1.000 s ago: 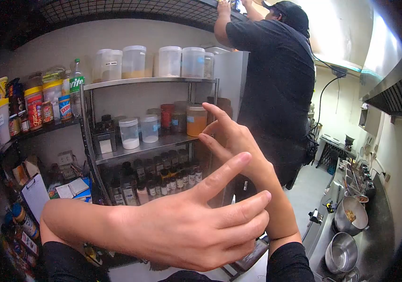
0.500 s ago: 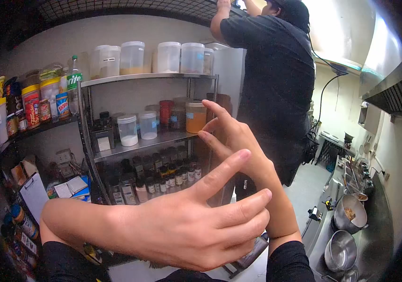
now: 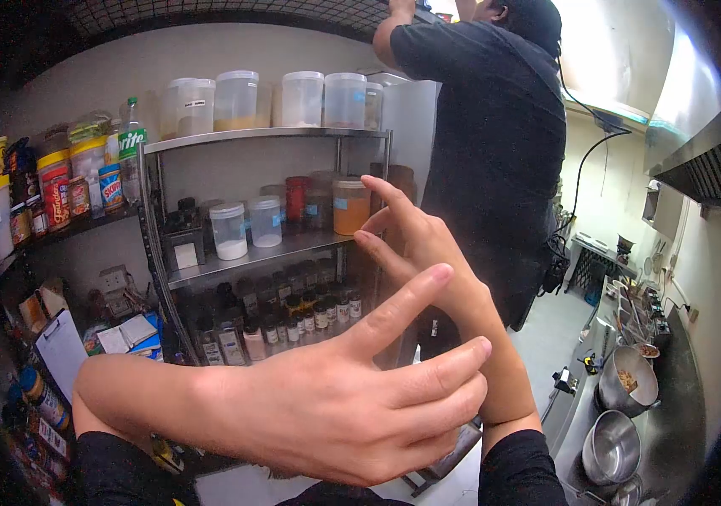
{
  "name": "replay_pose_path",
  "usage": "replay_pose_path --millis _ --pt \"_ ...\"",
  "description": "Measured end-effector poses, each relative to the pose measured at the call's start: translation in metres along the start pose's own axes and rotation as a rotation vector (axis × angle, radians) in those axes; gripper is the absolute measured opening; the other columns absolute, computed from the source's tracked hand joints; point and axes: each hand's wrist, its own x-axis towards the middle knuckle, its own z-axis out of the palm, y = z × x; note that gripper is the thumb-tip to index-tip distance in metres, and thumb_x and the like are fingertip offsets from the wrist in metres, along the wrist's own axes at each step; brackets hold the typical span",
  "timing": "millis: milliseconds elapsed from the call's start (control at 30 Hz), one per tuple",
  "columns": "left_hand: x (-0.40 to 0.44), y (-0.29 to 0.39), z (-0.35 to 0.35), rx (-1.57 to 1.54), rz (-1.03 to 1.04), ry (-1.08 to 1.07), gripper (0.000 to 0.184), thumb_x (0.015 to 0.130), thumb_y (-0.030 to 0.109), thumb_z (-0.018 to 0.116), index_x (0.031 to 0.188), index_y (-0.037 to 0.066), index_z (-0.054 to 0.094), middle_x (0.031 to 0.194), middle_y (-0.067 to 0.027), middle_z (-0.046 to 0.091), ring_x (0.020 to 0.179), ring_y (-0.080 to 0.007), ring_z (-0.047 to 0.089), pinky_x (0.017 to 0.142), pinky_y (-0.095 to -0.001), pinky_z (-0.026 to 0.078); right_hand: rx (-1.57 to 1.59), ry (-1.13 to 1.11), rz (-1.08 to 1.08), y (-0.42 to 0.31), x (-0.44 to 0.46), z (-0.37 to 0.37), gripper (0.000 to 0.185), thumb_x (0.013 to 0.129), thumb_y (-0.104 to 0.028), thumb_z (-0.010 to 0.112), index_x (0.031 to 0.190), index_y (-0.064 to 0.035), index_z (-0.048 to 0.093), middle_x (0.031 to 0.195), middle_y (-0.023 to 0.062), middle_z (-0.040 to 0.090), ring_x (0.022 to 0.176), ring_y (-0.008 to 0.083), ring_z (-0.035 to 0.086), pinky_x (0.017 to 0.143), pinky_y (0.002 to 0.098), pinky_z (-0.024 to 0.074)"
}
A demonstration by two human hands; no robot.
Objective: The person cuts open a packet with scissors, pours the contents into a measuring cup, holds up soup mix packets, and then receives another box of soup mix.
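Note:
My left hand [image 3: 381, 384] reaches across the front with its index finger and thumb spread apart and nothing in it. Behind it, my right hand [image 3: 419, 249] is raised, its thumb and fingers parted and likewise holding nothing. In the picture the left hand overlaps the right forearm; whether they touch I cannot tell. Past the right fingertips stands a lidded tub of orange powder [image 3: 350, 207] on the middle level of a metal shelf [image 3: 293, 252]. The hand appears in front of the shelf, not gripping the tub.
White-lidded containers [image 3: 301, 101] line the top level, with small spice jars [image 3: 305, 320] below. A person in black [image 3: 495, 143] reaches up at an overhead rack. Metal pots [image 3: 612, 447] stand on a counter at right. A clipboard [image 3: 62, 350] leans at left.
Both hands keep nearly the same pose. The camera view has shifted slightly, and the other person's head and body have moved a little to the right.

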Motion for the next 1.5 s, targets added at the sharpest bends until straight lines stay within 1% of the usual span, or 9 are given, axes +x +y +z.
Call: replay_pose_path --millis 233,500,1033,1200,1233,1267,1333,1367,1500 --pt "-0.003 -0.001 0.000 0.017 -0.007 0.029 0.010 0.082 0.018 0.054 0.080 0.011 0.062 0.107 -0.0030 0.058 0.114 -0.0191 0.053 0.101 -0.0683 0.025 0.022 -0.029 0.047 0.000 0.003 0.001 0.053 0.082 -0.015 0.064 0.129 -0.0069 0.042 0.083 0.0154 0.063 0.080 0.0319 0.061 0.073 0.0400 0.0474" --pt "-0.009 -0.002 -0.001 0.023 -0.026 0.040 0.010 0.081 0.018 0.055 0.080 0.011 0.062 0.106 -0.0026 0.059 0.113 -0.0189 0.054 0.101 -0.0680 0.025 -0.034 -0.035 -0.041 0.001 0.008 0.004 0.030 0.083 -0.019 0.062 0.111 -0.0063 0.058 0.091 0.0151 0.062 0.085 0.0307 0.059 0.074 0.0391 0.0465" --pt "-0.019 -0.005 -0.001 0.045 -0.049 0.084 0.008 0.078 0.020 0.057 0.077 0.013 0.063 0.102 -0.0015 0.059 0.109 -0.0176 0.056 0.102 -0.0676 0.023 -0.099 -0.035 -0.047 -0.002 0.012 0.010 0.023 0.083 -0.018 0.060 0.102 -0.0050 0.062 0.087 0.0145 0.061 0.086 0.0315 0.057 0.075 0.0389 0.0454" --pt "-0.020 -0.029 -0.003 0.069 -0.081 0.078 0.012 0.075 0.021 0.065 0.076 0.012 0.058 0.104 -0.0048 0.058 0.110 -0.0228 0.055 0.104 -0.0661 0.021 -0.023 0.052 -0.057 -0.003 0.017 0.014 0.027 0.082 -0.013 0.060 0.106 -0.0017 0.059 0.090 0.0151 0.062 0.085 0.0318 0.059 0.076 0.0391 0.0469" --pt "-0.020 -0.036 -0.005 0.085 -0.108 0.061 0.014 0.074 0.022 0.067 0.076 0.012 0.058 0.103 -0.0047 0.058 0.111 -0.0227 0.055 0.105 -0.0646 0.020 0.044 0.025 0.042 -0.012 0.018 0.011 0.037 0.080 -0.014 0.061 0.115 -0.0024 0.054 0.092 0.0162 0.062 0.086 0.0321 0.060 0.077 0.0394 0.0472" --pt "-0.021 -0.042 -0.005 0.100 -0.135 0.044 0.016 0.073 0.023 0.069 0.076 0.012 0.058 0.102 -0.0047 0.058 0.111 -0.0226 0.054 0.106 -0.0631 0.019 0.043 0.025 0.041 -0.008 0.019 0.013 0.037 0.080 -0.014 0.061 0.115 -0.0024 0.054 0.092 0.0162 0.062 0.086 0.0321 0.060 0.077 0.0394 0.0472" --pt "-0.023 -0.055 0.002 0.097 -0.201 0.119 0.017 0.073 0.023 0.070 0.077 0.013 0.058 0.100 -0.0040 0.057 0.113 -0.0218 0.052 0.109 -0.0577 0.014 0.069 0.031 0.006 0.002 0.021 0.014 0.053 0.079 -0.017 0.064 0.127 -0.0037 0.043 0.093 0.0171 0.062 0.084 0.0317 0.061 0.074 0.0385 0.0483" --pt "-0.025 -0.062 0.002 0.125 -0.227 0.114 0.016 0.074 0.023 0.069 0.078 0.013 0.058 0.102 -0.0042 0.056 0.113 -0.0225 0.052 0.108 -0.0574 0.015 0.060 0.022 -0.027 0.004 0.023 0.011 0.063 0.079 -0.018 0.065 0.133 -0.0043 0.036 0.094 0.0177 0.061 0.083 0.0316 0.061 0.072 0.0379 0.0489" --pt "-0.036 -0.087 -0.003 0.252 -0.344 0.094 0.015 0.075 0.022 0.068 0.084 0.012 0.059 0.108 -0.0053 0.056 0.115 -0.0250 0.050 0.106 -0.0566 0.020 0.036 0.183 -0.020 0.000 0.028 0.014 0.067 0.079 -0.018 0.066 0.136 -0.0046 0.033 0.094 0.0194 0.060 0.086 0.0311 0.063 0.074 0.0373 0.0499"
